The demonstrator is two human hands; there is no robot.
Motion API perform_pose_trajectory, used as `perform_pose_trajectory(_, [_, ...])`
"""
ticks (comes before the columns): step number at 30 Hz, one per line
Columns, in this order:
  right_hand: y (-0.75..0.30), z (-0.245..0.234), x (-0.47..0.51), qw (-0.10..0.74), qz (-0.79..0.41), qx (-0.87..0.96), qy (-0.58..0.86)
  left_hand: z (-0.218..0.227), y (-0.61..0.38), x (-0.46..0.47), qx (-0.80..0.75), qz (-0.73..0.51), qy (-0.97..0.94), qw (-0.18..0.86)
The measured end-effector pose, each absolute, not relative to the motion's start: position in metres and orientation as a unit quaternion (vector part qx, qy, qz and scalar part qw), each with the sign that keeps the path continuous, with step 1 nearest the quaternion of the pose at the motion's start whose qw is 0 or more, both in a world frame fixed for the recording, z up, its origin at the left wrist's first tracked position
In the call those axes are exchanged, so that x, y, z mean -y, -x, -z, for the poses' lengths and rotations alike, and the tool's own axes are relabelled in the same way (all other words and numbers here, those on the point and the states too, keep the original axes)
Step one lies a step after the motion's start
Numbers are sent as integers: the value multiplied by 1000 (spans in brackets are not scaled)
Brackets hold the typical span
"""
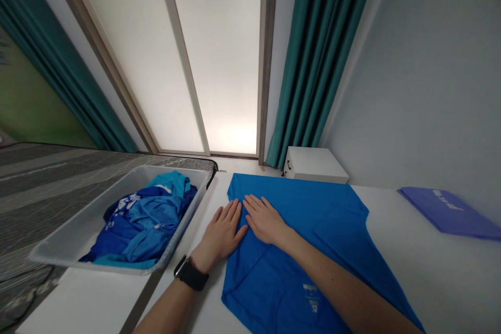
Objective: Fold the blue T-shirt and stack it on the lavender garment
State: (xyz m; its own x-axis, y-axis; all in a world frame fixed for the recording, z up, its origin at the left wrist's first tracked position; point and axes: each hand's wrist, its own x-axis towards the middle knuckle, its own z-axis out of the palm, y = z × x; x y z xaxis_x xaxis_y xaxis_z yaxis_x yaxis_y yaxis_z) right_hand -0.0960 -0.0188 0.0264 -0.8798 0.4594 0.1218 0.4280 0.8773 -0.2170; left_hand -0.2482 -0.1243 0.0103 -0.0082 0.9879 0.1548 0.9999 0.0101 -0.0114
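Note:
A blue T-shirt (313,229) lies spread on the white table (430,271). My left hand (221,232), with a black watch on its wrist, lies flat with fingers stretched out on the shirt's left edge. Beside it, touching, my right hand (264,219) also rests flat and open on the shirt. Neither hand holds anything.
A grey plastic tub (70,237) at the left holds several crumpled blue garments (144,224). A folded purple-blue item (450,211) lies at the table's far right. A small white cabinet (315,164) stands behind the table by teal curtains (317,62).

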Motion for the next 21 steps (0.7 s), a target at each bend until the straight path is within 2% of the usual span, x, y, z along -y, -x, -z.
perform_pose_trajectory(21, [94, -21, 20, 91, -101, 963, 234, -29, 262, 121, 775, 24, 625, 88])
